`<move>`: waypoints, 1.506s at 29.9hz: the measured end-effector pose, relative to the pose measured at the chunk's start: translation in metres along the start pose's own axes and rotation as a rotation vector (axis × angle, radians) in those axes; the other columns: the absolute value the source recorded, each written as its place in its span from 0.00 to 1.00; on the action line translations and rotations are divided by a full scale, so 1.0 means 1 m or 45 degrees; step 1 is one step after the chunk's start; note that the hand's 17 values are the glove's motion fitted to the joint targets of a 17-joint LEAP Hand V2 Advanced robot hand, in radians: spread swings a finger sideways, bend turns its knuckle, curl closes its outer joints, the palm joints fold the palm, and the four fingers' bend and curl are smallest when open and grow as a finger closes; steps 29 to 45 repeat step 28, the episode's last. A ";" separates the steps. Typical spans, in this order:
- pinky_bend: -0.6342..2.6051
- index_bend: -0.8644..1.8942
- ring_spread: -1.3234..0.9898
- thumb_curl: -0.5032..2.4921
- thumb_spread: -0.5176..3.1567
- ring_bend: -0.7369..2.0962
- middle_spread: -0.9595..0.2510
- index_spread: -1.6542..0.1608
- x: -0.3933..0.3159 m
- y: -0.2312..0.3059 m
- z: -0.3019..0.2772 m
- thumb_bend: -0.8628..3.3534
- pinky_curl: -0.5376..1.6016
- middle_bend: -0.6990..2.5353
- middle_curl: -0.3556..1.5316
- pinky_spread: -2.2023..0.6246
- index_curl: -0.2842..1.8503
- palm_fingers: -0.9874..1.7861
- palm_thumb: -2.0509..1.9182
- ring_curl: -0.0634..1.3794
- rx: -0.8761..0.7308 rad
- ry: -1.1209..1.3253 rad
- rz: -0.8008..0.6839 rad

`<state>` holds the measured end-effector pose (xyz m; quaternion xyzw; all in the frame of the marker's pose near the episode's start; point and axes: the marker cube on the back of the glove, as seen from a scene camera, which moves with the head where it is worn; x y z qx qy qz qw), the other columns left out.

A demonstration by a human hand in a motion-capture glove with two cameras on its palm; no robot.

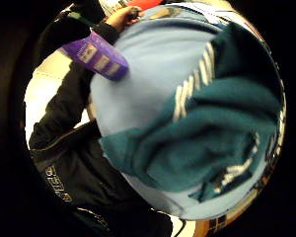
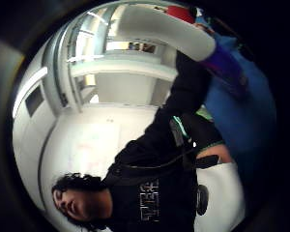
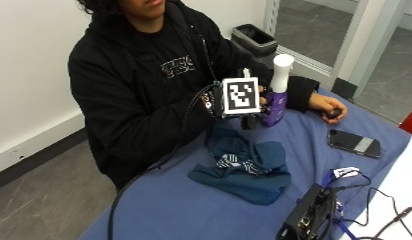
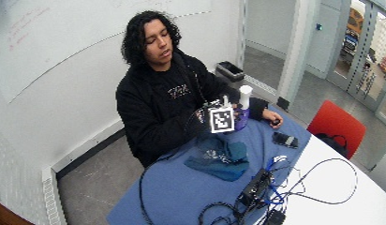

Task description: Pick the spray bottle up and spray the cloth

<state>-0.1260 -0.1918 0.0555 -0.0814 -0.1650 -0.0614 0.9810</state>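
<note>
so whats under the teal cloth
The teal cloth lies crumpled on the blue table cover, which shows all round it. Whether anything sits beneath its folds cannot be seen.

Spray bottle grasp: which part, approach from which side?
Take the spray bottle around its purple lower body, below the tall white top. It stands upright on the blue table cover, so a sideways grip from the person's side seems best, where the gloved right hand is. The cloth lies crumpled just in front, clear of that approach.
</note>
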 end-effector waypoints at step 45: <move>0.30 0.37 0.61 0.31 0.46 0.35 0.85 0.72 -0.027 0.037 0.026 0.20 0.42 0.28 0.39 0.86 0.28 0.50 0.70 0.28 -0.127 0.455 0.029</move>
